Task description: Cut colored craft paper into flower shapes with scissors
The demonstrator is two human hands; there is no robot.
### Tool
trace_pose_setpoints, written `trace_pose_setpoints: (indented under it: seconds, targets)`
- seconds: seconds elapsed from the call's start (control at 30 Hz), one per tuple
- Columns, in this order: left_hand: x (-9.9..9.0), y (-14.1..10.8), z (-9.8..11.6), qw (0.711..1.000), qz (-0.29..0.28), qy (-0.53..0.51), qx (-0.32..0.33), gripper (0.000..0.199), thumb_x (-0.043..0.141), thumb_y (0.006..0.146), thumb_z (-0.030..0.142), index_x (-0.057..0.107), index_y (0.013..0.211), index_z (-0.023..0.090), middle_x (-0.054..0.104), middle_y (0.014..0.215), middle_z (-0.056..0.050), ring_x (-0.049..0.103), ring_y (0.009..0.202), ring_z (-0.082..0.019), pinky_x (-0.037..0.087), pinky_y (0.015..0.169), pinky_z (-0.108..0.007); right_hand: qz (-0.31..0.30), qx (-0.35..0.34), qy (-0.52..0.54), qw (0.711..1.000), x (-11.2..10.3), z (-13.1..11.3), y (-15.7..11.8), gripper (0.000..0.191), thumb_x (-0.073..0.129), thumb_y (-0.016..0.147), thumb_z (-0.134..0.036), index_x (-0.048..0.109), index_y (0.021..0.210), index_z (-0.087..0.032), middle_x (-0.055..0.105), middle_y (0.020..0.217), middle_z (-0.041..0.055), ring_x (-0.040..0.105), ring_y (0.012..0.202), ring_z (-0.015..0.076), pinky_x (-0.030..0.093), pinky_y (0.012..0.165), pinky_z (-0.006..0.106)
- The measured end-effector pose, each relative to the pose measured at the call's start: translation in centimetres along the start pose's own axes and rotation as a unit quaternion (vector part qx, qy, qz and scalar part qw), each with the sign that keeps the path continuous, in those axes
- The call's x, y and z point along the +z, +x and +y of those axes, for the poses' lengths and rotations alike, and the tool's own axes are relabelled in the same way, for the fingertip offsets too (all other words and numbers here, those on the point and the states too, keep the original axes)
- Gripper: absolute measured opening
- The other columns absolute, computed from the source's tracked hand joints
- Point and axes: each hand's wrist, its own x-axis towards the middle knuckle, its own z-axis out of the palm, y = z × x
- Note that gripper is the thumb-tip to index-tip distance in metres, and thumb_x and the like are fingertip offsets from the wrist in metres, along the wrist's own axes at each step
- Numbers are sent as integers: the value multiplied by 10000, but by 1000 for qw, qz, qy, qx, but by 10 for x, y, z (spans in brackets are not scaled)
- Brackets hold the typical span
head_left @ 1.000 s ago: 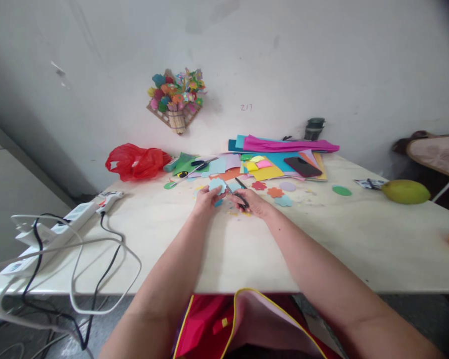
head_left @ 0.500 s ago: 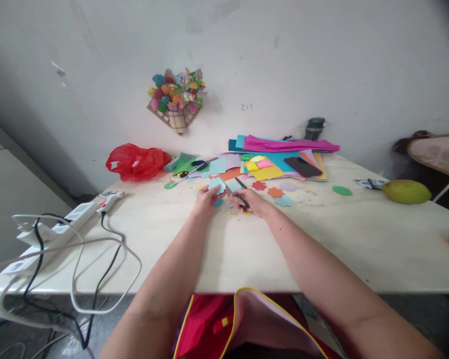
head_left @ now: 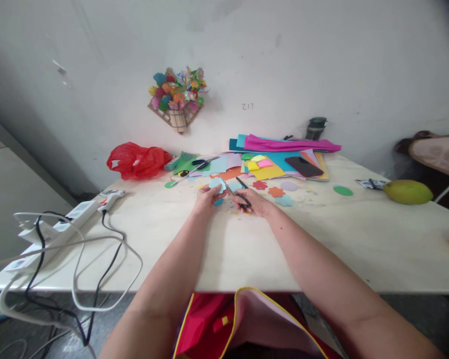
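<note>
A light blue paper piece (head_left: 216, 185) with a scalloped edge is pinched in my left hand (head_left: 206, 196). My right hand (head_left: 251, 200) is wrapped round black-handled scissors (head_left: 243, 199), whose blades point up and left to the right edge of the paper. Beneath and around the hands lie small paper scraps. Just right of my right hand rest a red paper flower (head_left: 260, 185), an orange one (head_left: 276, 192), a light blue one (head_left: 284, 200) and a lilac oval (head_left: 288, 186).
Coloured sheets (head_left: 273, 172) and a dark phone (head_left: 304, 166) lie at the back. A red plastic bag (head_left: 138, 160) is back left, a power strip (head_left: 65, 227) with cables at left. A green-yellow fruit (head_left: 407, 192) sits right, near a green oval (head_left: 343, 190).
The view has shifted very slightly. Both hands stay in nearly the same place, and the blue paper is turned a little in my left fingers.
</note>
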Motion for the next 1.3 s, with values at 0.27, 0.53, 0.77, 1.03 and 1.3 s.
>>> trace_pose_setpoints:
  seconds: [0.27, 0.53, 0.77, 1.03, 1.3]
  targets:
    - [1, -1, 1, 1000, 3, -3, 0, 323, 859, 536, 252, 693, 778, 116, 730, 759, -67, 693, 664, -167, 570, 688, -269, 2, -4, -18, 1000, -2, 3, 2, 237, 701, 791, -336, 562, 720, -158, 583, 534, -11, 468, 371, 56, 234, 295, 154]
    - [1, -1, 2, 1000, 8, 11, -7, 292, 831, 589, 235, 693, 814, 111, 726, 777, -78, 705, 702, -185, 560, 701, -282, 9, -5, -7, 1000, -1, -1, -1, 279, 772, 693, -360, 579, 706, -158, 530, 485, -33, 425, 358, 63, 237, 300, 179]
    - [1, -2, 2, 1000, 8, 12, -8, 265, 820, 594, 215, 693, 804, 113, 725, 774, -76, 712, 742, -198, 567, 722, -291, 11, -2, -6, 1000, 1, -2, -2, 309, 784, 663, -377, 576, 726, -157, 494, 469, -51, 407, 365, 59, 229, 314, 175]
    - [1, -3, 3, 1000, 3, 15, -5, 280, 829, 580, 232, 691, 798, 123, 730, 765, -73, 715, 739, -202, 570, 708, -286, 13, -6, -6, 1000, 2, -6, -4, 282, 771, 666, -353, 567, 688, -159, 480, 462, -54, 411, 373, 64, 235, 322, 187]
    - [1, -3, 4, 1000, 6, 11, -7, 278, 828, 583, 224, 690, 798, 114, 721, 770, -74, 709, 719, -196, 562, 702, -286, 14, -14, 5, 1000, 2, -4, -2, 284, 782, 637, -342, 563, 659, -162, 471, 468, -59, 407, 373, 62, 261, 338, 188]
